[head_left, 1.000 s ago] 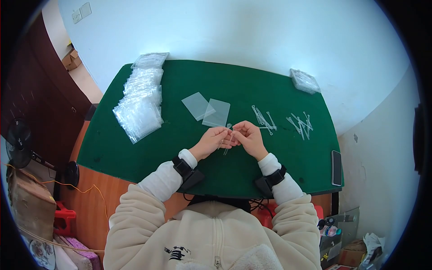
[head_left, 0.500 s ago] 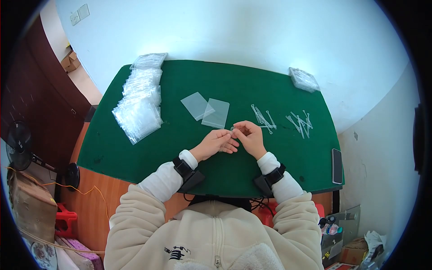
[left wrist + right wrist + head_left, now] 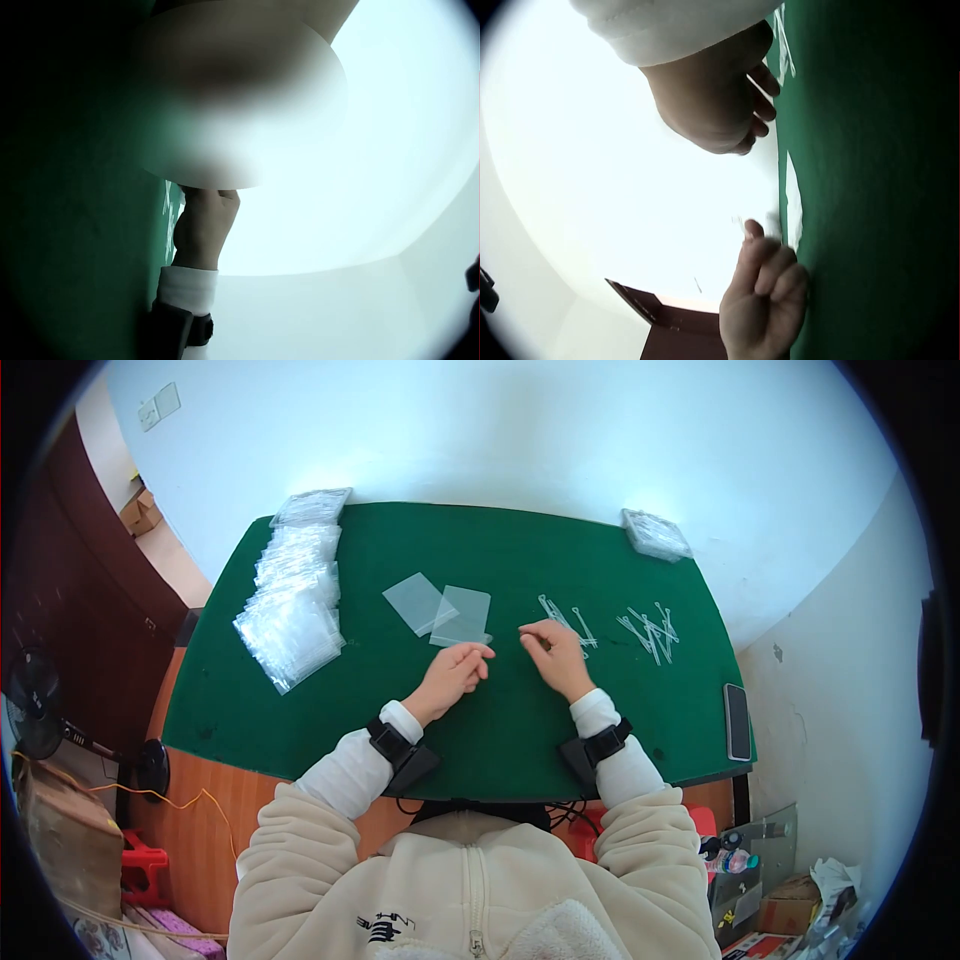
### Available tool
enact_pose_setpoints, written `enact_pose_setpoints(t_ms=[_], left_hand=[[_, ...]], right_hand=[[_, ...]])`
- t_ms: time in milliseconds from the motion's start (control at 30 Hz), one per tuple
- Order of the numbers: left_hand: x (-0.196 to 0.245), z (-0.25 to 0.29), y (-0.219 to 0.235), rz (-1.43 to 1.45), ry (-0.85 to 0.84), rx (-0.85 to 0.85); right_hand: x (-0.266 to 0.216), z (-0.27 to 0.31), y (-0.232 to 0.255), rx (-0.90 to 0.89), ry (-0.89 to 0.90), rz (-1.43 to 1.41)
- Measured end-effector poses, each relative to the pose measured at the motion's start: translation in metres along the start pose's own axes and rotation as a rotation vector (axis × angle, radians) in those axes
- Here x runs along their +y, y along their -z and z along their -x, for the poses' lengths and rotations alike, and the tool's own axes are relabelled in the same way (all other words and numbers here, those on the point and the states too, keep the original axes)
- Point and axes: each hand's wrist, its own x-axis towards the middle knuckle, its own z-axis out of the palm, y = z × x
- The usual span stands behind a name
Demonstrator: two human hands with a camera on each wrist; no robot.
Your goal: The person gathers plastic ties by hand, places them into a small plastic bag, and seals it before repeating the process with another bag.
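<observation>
In the head view the left hand (image 3: 453, 678) pinches a small clear piece (image 3: 487, 639) at its fingertips, beside the lower edge of a flat clear bag (image 3: 462, 614). A second flat bag (image 3: 414, 602) lies partly under or over that one. The right hand (image 3: 558, 658) hovers apart from the left, near a small pile of clear ringed sticks (image 3: 584, 622). Its fingers are loosely bent, and nothing shows in them. The right wrist view shows the left hand (image 3: 763, 300) with curled fingers, a faint pale bit at the thumb. Blur covers much of the left wrist view.
A long fanned stack of clear bags (image 3: 290, 622) lies at the left of the green table (image 3: 400, 730). Another pile of sticks (image 3: 652, 632) is on the right, a packed clear bundle (image 3: 656, 535) at the back right, and a phone (image 3: 737, 722) by the right edge.
The hands have separated: the left moved left toward the flat bags, the right drew slightly right. The long sticks seen between the hands earlier no longer show clearly. The head view has shifted slightly.
</observation>
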Motion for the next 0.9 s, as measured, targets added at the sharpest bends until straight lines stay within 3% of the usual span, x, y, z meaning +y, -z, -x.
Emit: enact_pose_setpoints(t_ms=[133, 433, 567, 667, 700, 800, 900], left_hand=[[-0.004, -0.004, 0.009, 0.079, -0.03, 0.158], [0.0, -0.003, 0.006, 0.161, -0.029, 0.163], [-0.001, -0.002, 0.005, 0.135, -0.029, 0.13], [0.001, -0.001, 0.005, 0.09, -0.036, 0.137], [0.002, -0.001, 0.004, 0.093, -0.016, 0.129], [0.005, 0.001, -0.001, 0.101, 0.027, 0.115], [0.008, 0.002, -0.004, 0.103, 0.054, 0.095]], right_hand=[[0.033, -0.004, 0.032, 0.002, 0.027, 0.573], [0.035, -0.002, 0.039, -0.088, -0.029, 0.717], [0.039, -0.001, 0.034, -0.012, 0.082, 0.72], [0.016, -0.005, 0.026, -0.134, -0.151, -0.022], [0.006, -0.006, 0.02, -0.142, -0.139, -0.026], [-0.023, 0.003, -0.002, -0.154, -0.268, -0.678], [-0.029, 0.009, -0.011, -0.139, -0.254, -0.722]])
